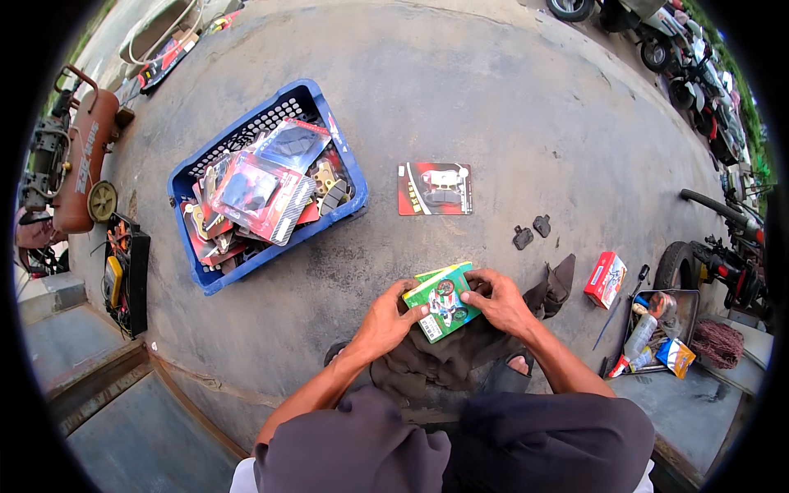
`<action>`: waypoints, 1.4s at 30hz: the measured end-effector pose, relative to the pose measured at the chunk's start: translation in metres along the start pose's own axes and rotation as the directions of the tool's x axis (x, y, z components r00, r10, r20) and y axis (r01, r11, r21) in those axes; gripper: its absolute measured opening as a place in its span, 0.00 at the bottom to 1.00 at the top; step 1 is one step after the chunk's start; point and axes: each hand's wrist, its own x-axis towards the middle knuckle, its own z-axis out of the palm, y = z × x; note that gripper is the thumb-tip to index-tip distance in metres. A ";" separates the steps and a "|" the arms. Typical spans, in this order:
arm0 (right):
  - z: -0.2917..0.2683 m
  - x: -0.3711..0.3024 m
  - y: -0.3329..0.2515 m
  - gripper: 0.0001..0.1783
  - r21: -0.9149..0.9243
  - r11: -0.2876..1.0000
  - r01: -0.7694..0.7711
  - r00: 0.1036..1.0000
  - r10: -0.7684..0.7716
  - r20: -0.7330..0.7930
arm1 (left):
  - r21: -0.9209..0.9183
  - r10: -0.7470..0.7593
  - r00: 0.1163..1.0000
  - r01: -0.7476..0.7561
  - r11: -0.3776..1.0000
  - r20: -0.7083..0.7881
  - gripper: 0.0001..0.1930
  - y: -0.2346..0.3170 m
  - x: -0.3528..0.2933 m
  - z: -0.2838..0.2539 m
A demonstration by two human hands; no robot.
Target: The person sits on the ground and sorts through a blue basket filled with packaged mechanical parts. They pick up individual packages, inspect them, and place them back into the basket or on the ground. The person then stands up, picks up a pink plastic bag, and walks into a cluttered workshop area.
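On the concrete floor (493, 99) at far left lies a blue crate (246, 131) heaped with carded brake-pad packs. At centre, the left hand (386, 316) and right hand (500, 302) pinch a small green box (442, 301) by its ends over a dark rag (436, 353); steady thumbs should help it open cleanly. Two loose pads (531, 232) and a red box (605, 279) lie rightward, well apart.
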 end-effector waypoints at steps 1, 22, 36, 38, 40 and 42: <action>0.001 0.002 0.003 0.23 0.065 0.998 -0.024 1.000 0.025 -0.008 | 0.237 0.105 0.994 -0.104 0.966 0.007 0.26 0.007 0.000 -0.006; 0.004 -0.008 0.000 0.25 -0.202 0.974 0.101 0.995 -0.100 0.015 | 0.844 0.502 0.865 -0.273 0.461 0.006 0.37 0.080 0.129 -0.029; -0.012 -0.056 0.023 0.43 -0.652 0.706 0.278 0.942 -0.331 0.044 | 0.953 0.848 0.454 0.004 0.304 -0.273 0.33 0.132 -0.018 -0.157; -0.019 -0.060 0.036 0.53 -0.714 0.667 0.214 0.956 -0.292 0.014 | 0.866 0.774 0.626 -0.334 0.372 -0.091 0.37 0.115 -0.018 -0.118; -0.020 -0.068 0.041 0.52 -0.764 0.612 0.203 0.962 -0.269 0.040 | 0.821 0.650 0.750 -0.446 0.357 0.125 0.45 0.092 -0.017 -0.064; -0.018 -0.071 0.051 0.50 -0.762 0.614 0.205 0.972 -0.221 0.083 | 0.815 0.512 0.830 -0.446 0.370 0.221 0.53 0.056 -0.014 -0.013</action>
